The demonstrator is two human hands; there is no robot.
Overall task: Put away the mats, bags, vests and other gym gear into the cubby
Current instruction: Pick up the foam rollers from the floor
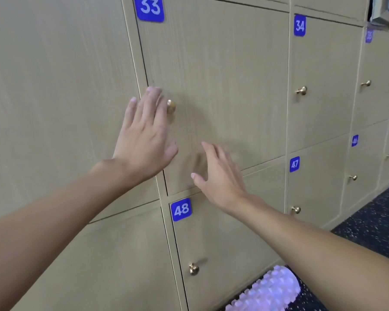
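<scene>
A wall of light wooden cubby doors with blue number plates fills the view. My left hand [144, 131] lies flat, fingers apart, on the left edge of the door numbered 33 [222, 75], just left of its brass knob [171, 106]. My right hand [218, 176] is spread open against the lower part of the same door, holding nothing. The door looks shut. A pale pink spiky foam roller [265, 290] lies on the floor below my right forearm, in front of door 48 [222, 243].
Doors 34 [323, 75] and 47 [317, 187] stand to the right, each with a brass knob. Further doors run off to the right. Dark speckled rubber flooring [373, 223] shows at the lower right. An open cubby [384, 10] with something pale inside sits at the top right.
</scene>
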